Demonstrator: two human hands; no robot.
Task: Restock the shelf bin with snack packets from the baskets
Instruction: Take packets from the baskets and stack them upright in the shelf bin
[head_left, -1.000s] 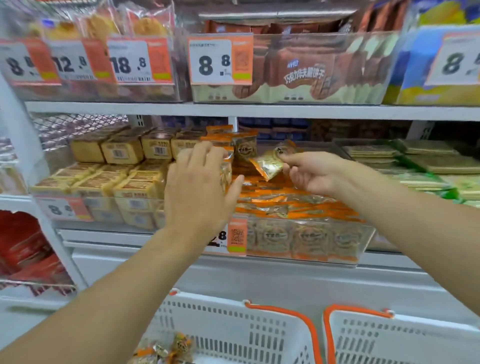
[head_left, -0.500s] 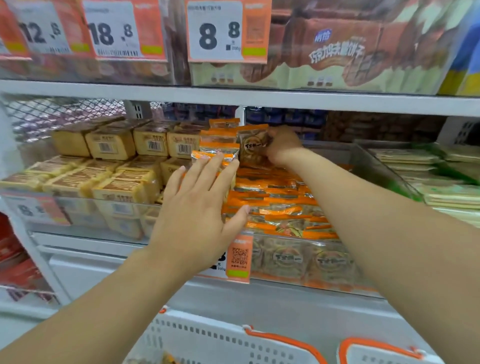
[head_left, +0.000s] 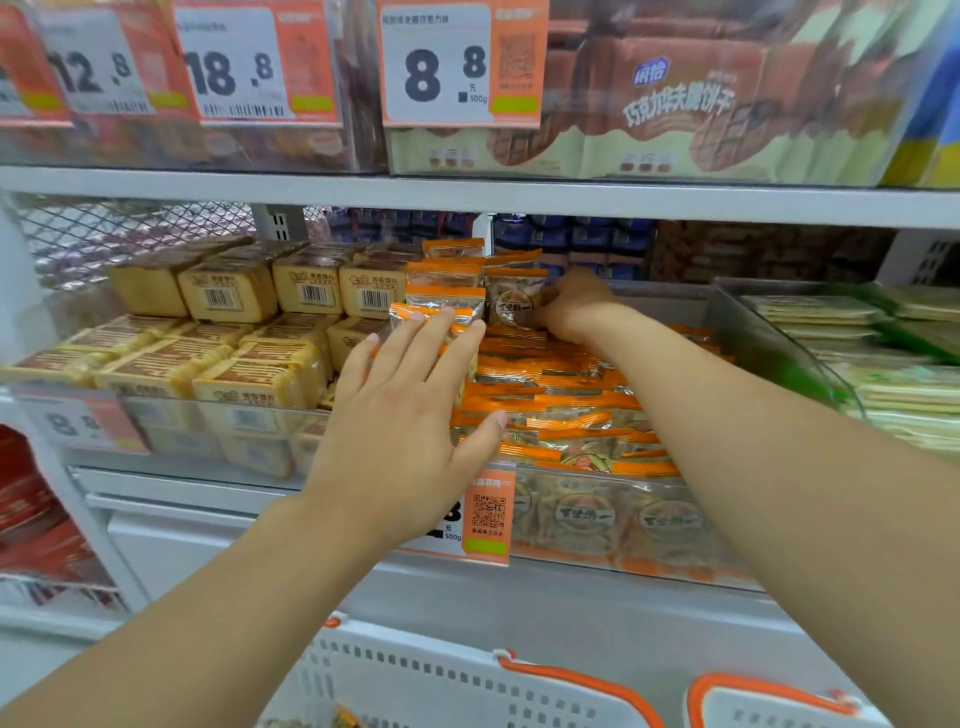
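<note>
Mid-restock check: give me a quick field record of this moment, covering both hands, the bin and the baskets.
left hand: open, fingers spread, resting against the upright orange packets at the bin's left side
right hand: at the back of the bin, fingers on a single packet
shelf bin: clear, filled with orange-edged packets
baskets: two white, orange handles, below the shelf

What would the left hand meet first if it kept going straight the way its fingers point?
Probably the upright orange-edged snack packets at the bin's left side. The left hand is flat, and its fingers already seem to reach the front packet's top edge, though depth is unclear.
</note>
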